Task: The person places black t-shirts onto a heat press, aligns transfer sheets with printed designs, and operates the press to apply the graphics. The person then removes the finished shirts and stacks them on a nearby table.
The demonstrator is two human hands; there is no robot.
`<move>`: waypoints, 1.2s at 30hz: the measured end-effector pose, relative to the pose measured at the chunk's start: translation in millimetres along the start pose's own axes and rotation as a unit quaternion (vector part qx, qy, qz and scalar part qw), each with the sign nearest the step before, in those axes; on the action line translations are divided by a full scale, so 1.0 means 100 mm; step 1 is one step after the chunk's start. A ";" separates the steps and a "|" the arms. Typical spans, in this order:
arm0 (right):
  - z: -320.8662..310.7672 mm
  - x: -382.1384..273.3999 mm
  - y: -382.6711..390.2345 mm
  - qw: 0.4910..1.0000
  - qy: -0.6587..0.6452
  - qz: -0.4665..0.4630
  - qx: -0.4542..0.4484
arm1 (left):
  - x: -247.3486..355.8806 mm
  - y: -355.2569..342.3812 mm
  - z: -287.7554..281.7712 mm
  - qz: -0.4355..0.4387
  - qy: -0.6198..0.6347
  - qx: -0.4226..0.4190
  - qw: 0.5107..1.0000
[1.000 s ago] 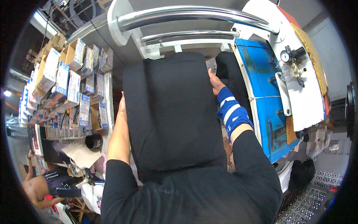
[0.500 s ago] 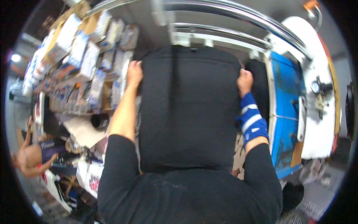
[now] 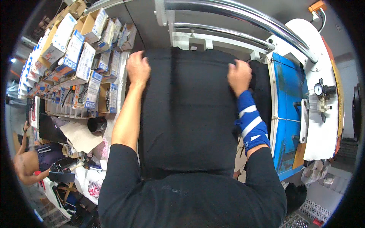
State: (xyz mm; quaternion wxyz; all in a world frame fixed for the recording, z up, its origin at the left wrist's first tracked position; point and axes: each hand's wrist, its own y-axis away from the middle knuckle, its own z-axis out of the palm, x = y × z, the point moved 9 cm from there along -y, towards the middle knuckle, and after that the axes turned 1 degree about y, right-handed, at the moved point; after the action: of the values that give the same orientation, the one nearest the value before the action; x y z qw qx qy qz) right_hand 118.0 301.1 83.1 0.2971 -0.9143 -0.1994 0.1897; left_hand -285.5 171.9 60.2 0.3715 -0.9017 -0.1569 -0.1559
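Observation:
A wide black cloth [image 3: 194,110], which looks like a garment, lies spread over a flat surface in front of me. A crease runs lengthwise left of its middle. My left hand [image 3: 138,69] is at its far left edge, thumb apart from the loosely bent fingers. Over the far right part of the cloth is my right hand [image 3: 240,77], thumb and fingers apart and nothing visible between them. A blue wrap with white stripes [image 3: 251,121] covers my right wrist and forearm. Whether the fingertips touch the cloth is hard to tell.
Chrome bars [image 3: 243,17] of a machine cross beyond the cloth. A blue panel [image 3: 291,110] and a pressure gauge [image 3: 318,89] stand at right. Stacked cardboard boxes [image 3: 81,62] and a black mug [image 3: 97,124] are at left. Another person [image 3: 28,163] is at far left.
Both hands have let go of the cloth's far edges. My right hand has moved left onto the cloth; my left shifted slightly. The cloth's far corners now lie flatter.

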 end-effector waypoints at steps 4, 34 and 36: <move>0.45 -1.24 0.35 0.986 0.008 -0.154 -0.063 | 1.72 0.44 0.30 0.253 0.079 -0.062 0.962; -1.59 0.55 4.37 0.503 -0.591 0.617 -0.128 | -0.40 3.97 -1.86 -0.516 0.531 -0.326 0.588; -1.62 0.61 4.38 0.458 -0.627 0.605 -0.176 | -0.51 4.07 -1.95 -0.542 0.551 -0.312 0.553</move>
State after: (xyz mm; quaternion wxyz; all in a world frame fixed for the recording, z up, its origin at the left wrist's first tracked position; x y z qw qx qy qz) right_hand 355.0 -71.6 -80.6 -0.2649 -0.4727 0.2427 0.8047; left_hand -201.1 -250.8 -80.9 -0.0735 -0.4433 -0.3216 -0.8335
